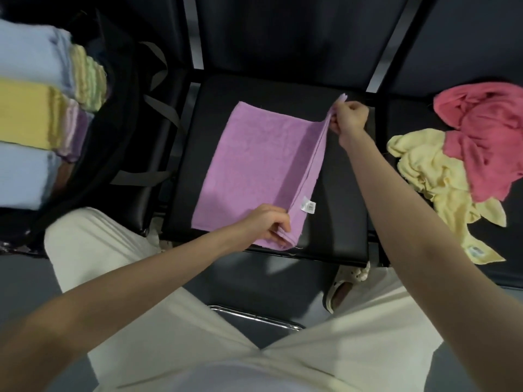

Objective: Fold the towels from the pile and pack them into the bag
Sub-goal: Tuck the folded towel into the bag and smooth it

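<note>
Purple towel (pixel 254 165) folded flat on black seat (pixel 339 222), white tag showing; both hands pinch right-edge corners: left (pixel 268 224), right (pixel 349 116).

Bare forearms, no sleeves; cream trousers (pixel 325 349); cream perforated clog sandal (pixel 343 287) on one foot.

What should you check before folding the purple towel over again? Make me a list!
1. Both corners held: ok. The left hand pinches the near corner of the purple towel, the right hand the far corner.
2. Edges lined up: ok, the layers run together along the right side.
3. Towel flat on the black seat: ok, no big wrinkles show.
4. Room in the bag: cannot tell, folded towels fill what shows.
5. Pile left: not ok, the yellow towel and red towel lie crumpled.
</note>
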A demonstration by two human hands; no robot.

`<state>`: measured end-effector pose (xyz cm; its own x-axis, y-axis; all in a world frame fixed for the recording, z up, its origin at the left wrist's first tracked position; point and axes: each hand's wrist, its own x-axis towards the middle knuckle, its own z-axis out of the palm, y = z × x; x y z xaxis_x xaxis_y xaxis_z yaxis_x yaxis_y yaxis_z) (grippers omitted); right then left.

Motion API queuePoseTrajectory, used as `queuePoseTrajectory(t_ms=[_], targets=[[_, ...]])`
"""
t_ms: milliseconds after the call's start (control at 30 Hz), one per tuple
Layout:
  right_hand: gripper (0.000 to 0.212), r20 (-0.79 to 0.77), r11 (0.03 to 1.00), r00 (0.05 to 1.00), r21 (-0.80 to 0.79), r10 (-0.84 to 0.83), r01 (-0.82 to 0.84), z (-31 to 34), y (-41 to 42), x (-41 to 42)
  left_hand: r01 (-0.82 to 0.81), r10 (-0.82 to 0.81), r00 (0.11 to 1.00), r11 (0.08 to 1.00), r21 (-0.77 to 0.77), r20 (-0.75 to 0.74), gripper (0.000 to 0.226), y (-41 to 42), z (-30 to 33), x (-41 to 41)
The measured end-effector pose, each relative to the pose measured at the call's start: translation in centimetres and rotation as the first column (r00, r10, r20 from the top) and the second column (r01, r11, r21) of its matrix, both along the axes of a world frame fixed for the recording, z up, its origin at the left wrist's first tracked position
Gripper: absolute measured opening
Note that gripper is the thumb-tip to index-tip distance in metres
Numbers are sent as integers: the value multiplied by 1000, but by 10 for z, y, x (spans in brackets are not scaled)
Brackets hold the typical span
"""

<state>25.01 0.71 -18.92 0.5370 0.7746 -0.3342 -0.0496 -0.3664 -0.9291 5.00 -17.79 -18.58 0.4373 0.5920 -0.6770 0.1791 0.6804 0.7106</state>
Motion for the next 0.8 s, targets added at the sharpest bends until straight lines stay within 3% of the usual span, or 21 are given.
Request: queuePoseTrajectory(t_ms=[133,333,467,567,700,800], targets=[[24,75,998,995,11,65,-66,3,18,-55,-89,89,996,996,7,6,46,8,-1,-46],[27,159,994,981,-13,109,-108,-16,49,-137,-227,227,972,974,10,-61,53,17,-11,-107],[20,210,981,959,-58,193,-185,-41,58,-180,-278,272,948,961,-12,-162,48,17,-29,-133],[18,254,961,932,-160,259,-224,-64,60,-198,-130,147,935,989,73,-323,25,12,-43,-147],[36,260,937,917,-257,304,-238,-88,63,-204,74,57,839,973,218,-540,22,6,-54,-165],[34,331,927,873,-241,357,-288,-71,48,-210,218,23,714,942,254,-700,28,5,-47,-171]])
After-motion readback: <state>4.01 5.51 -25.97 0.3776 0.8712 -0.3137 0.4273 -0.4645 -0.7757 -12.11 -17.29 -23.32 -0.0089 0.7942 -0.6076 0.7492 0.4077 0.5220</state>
